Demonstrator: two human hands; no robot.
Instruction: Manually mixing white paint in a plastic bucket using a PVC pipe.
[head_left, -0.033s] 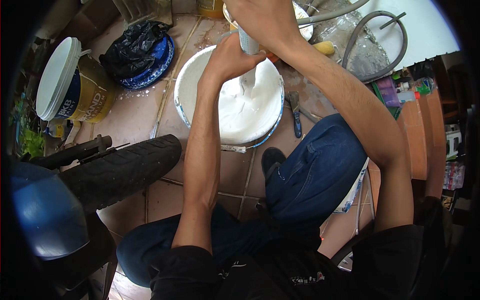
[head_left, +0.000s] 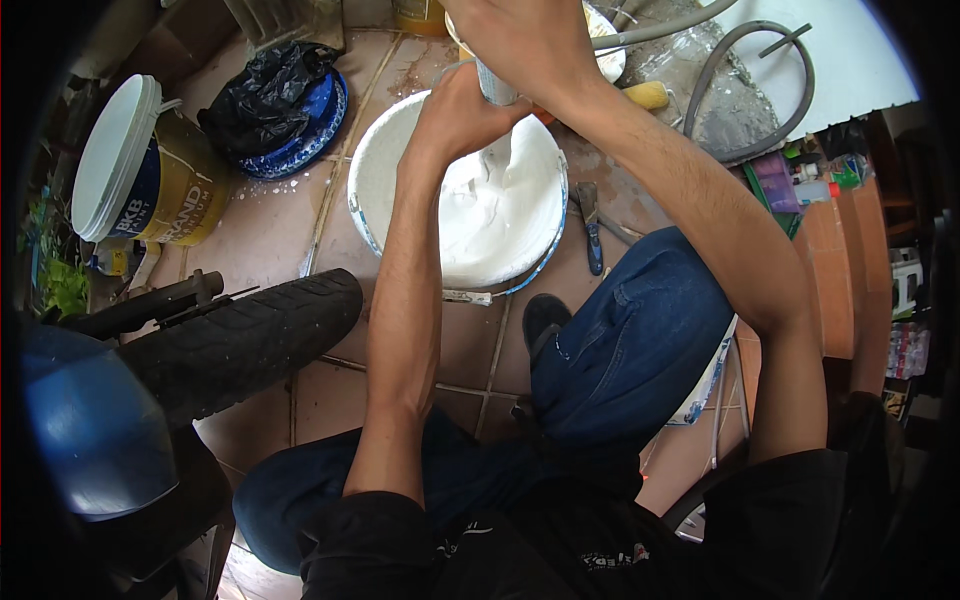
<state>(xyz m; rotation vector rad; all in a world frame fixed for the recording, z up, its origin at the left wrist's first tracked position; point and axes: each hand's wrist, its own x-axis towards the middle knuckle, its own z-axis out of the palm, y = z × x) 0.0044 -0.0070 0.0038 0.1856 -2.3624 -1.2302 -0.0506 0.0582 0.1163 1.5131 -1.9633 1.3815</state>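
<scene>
A bucket (head_left: 372,170) of thick white paint or paste stands on the tiled floor in front of me. A thick pale stick (head_left: 496,88) dips into the white mass, its lower part coated. My left hand (head_left: 460,115) is wrapped round the stick above the bucket. Higher up, my right hand (head_left: 525,45) is closed at the stick's upper part; its fingers are partly hidden and cut off by the top edge. A scraper (head_left: 592,230) with a dark blue handle lies right of the bucket.
A black tyre (head_left: 250,340) juts in from the left. Behind it stand a yellow-and-blue paint bucket (head_left: 190,185) and a blue lid (head_left: 300,150) under a black plastic bag (head_left: 265,100). A yellow paint roller (head_left: 648,95) and a grey hose (head_left: 700,75) lie at the far right.
Both hands have shifted very slightly along with the stick. Everything else stays put.
</scene>
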